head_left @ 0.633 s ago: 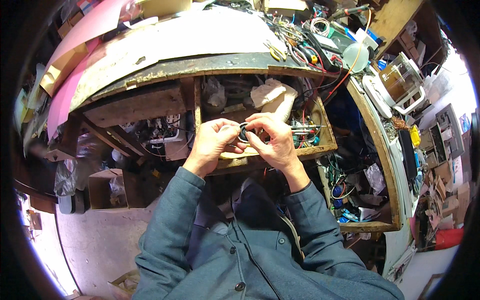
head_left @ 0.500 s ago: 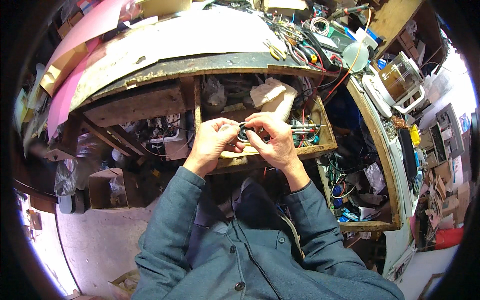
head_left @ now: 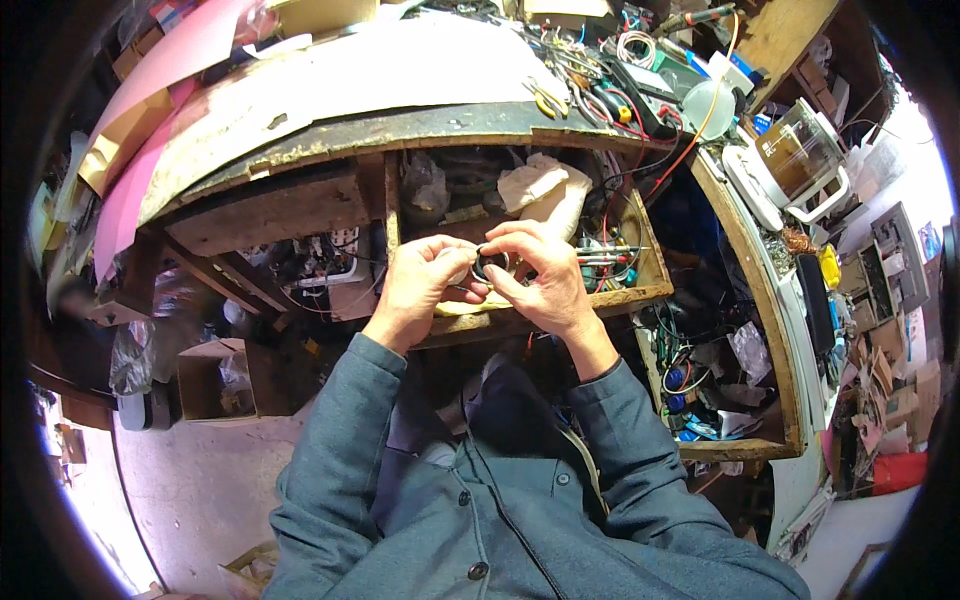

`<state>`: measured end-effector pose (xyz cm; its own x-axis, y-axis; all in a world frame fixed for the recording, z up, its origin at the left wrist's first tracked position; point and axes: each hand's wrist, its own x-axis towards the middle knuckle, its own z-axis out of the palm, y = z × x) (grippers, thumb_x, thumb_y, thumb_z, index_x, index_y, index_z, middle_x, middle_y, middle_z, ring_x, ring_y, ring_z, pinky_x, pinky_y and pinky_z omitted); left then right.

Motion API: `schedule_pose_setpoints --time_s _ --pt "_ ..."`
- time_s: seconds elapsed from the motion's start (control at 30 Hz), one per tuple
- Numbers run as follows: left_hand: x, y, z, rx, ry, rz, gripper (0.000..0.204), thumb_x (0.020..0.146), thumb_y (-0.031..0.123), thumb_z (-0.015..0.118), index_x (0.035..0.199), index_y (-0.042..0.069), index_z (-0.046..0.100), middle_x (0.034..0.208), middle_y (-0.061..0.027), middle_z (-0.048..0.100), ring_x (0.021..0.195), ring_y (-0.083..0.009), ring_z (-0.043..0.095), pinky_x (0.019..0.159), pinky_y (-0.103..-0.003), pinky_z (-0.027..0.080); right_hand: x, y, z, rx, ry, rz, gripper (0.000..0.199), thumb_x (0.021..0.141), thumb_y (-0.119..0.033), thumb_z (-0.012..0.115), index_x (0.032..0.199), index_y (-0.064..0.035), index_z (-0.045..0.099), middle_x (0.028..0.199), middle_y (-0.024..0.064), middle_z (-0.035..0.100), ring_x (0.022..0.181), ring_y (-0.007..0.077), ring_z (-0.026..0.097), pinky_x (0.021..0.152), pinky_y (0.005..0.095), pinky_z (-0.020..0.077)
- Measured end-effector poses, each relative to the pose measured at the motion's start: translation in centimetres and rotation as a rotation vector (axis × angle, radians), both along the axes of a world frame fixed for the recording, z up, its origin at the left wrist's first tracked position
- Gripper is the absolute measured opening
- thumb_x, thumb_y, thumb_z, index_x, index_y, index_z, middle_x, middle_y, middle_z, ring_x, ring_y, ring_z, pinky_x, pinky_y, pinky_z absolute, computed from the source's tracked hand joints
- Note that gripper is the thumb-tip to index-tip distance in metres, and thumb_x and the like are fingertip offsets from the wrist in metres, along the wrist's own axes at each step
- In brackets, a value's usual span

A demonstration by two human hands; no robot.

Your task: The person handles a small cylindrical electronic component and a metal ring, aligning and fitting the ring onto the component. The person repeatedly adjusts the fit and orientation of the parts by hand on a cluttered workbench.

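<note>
A person in a grey-blue jacket point(head_left: 540, 520) reaches forward with both forearms; the left hand point(head_left: 415, 290) has thumb and forefinger pinching the near-left side of a small dark ring-shaped part point(head_left: 484, 264); the right hand point(head_left: 550, 285) pinches its other side between thumb and curled fingers; the part sits between the hands, above the front of an open wooden drawer point(head_left: 640, 294); beyond lie crumpled off-white cloth point(head_left: 550, 195), then a white sheet point(head_left: 420, 70) on the bench.

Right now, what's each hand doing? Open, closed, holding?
Left hand: closed, fingertips pinching the small dark round part.
Right hand: closed, thumb and fingers holding the same part.
</note>
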<state>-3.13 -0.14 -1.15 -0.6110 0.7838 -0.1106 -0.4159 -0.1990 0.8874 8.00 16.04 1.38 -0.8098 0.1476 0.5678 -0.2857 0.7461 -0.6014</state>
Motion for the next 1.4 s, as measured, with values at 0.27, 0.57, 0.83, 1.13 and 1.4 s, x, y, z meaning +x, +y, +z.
schedule_pose_setpoints --time_s 0.27,0.57,0.83,1.13,1.4 --pt "0.1 0.0 0.2 -0.007 -0.005 -0.006 0.020 0.096 0.016 0.066 0.106 -0.001 0.067 0.086 -0.0093 0.070 0.071 -0.0175 0.072 0.066 -0.031 0.062 -0.1 0.1 -0.1 -0.009 -0.022 -0.005 0.020 0.078 -0.007 0.078 0.098 -0.0070 0.074 0.109 0.0079 0.069 0.088 0.0152 0.065 0.058 0.0237 0.0518" --pt "0.1 0.0 0.0 -0.004 -0.010 0.004 0.020 0.096 0.016 0.067 0.106 0.000 0.067 0.088 -0.0093 0.071 0.072 -0.0184 0.072 0.067 -0.032 0.062 0.2 0.4 0.1 -0.457 -0.196 0.008 0.024 0.087 -0.010 0.074 0.110 -0.0043 0.070 0.104 0.0061 0.067 0.079 0.0107 0.061 0.068 0.0257 0.0507" --pt "0.3 0.1 0.2 0.004 -0.002 0.031 0.020 0.096 0.016 0.066 0.106 -0.001 0.066 0.089 -0.0094 0.071 0.072 -0.0184 0.072 0.067 -0.032 0.062 -0.4 1.9 -0.3 -0.805 -0.336 -0.058 0.039 0.095 -0.023 0.069 0.126 -0.0019 0.060 0.085 0.0056 0.065 0.063 0.0071 0.059 0.052 0.0196 0.0470" --pt "0.0 -0.1 -0.1 0.033 0.004 -0.008 0.022 0.095 0.017 0.068 0.107 -0.001 0.065 0.088 -0.0105 0.072 0.073 -0.0175 0.072 0.067 -0.031 0.062 -0.7 2.1 -0.1 -0.848 -0.475 0.275 0.034 0.090 -0.020 0.076 0.114 0.0013 0.064 0.085 0.0052 0.070 0.066 0.0073 0.063 0.060 0.0214 0.0528" --pt "0.0 0.0 -0.3 0.026 -0.007 -0.030 0.023 0.094 0.017 0.071 0.108 -0.001 0.066 0.088 -0.0099 0.071 0.072 -0.0187 0.072 0.068 -0.033 0.063 -0.8 2.4 -0.4 -0.864 -0.492 0.297 0.030 0.090 -0.021 0.077 0.107 0.0003 0.064 0.083 0.0040 0.070 0.066 0.0072 0.064 0.060 0.0203 0.0517"
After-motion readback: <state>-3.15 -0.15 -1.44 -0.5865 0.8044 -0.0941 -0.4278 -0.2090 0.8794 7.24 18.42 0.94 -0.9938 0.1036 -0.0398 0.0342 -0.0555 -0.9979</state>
